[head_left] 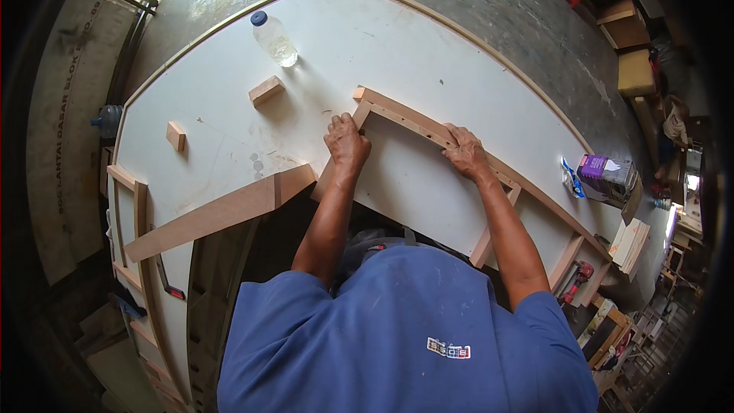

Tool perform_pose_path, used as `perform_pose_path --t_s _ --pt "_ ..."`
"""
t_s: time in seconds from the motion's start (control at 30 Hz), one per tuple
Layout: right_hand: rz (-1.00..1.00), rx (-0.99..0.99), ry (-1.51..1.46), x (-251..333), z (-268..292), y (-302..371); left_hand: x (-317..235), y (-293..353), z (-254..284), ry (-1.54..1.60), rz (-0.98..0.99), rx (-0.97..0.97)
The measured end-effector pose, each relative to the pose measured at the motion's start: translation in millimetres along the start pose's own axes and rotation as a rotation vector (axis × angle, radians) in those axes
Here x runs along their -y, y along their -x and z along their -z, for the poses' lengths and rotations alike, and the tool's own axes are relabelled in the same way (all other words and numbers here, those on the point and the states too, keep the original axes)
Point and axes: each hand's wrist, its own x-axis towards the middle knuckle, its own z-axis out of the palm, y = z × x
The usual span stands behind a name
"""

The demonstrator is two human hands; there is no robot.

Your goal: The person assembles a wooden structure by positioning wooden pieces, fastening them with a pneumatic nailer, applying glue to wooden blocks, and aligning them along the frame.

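A long wooden frame (pixel 413 121) with several crosspieces lies on the white tabletop (pixel 413 38), running from the middle to the lower right. My left hand (pixel 348 143) is closed around the short end piece at the frame's left corner. Farther along, my right hand (pixel 466 154) grips the long rail, fingers over its top edge. Left of my left forearm, a wide tapered wooden board (pixel 214 213) rests at a slant near the table's front edge. Two small wood blocks sit beyond it: one block (pixel 266 91) toward the middle, another block (pixel 176 136) farther left.
A clear plastic bottle (pixel 274 40) with a blue cap stands at the back. On the right are a purple-labelled container (pixel 604 172), a blue packet (pixel 571 177) and a red power tool (pixel 577 281). Another slatted wooden frame (pixel 141 222) lies at the left edge.
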Motion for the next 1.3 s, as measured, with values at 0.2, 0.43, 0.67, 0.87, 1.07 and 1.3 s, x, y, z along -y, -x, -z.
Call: perform_pose_path --t_s 0.2,0.43,0.67,0.87,1.07,1.3 --pt "0.025 -0.036 -0.027 -2 -1 0 -5 0 -2 0.064 -0.003 0.037" --pt "0.026 -0.015 -0.047 2 1 0 -3 1 -2 0.056 0.013 -0.001" --pt "0.019 -0.042 -0.073 4 1 1 -4 3 -3 0.070 0.019 -0.041" --pt "-0.044 -0.008 -0.096 8 4 -2 -1 1 -5 0.121 0.052 -0.057" --pt "-0.031 -0.029 -0.133 3 0 -5 1 -1 -4 0.159 0.015 -0.076" --pt "-0.054 0.001 -0.111 17 13 -8 -5 0 8 0.188 0.032 -0.056"
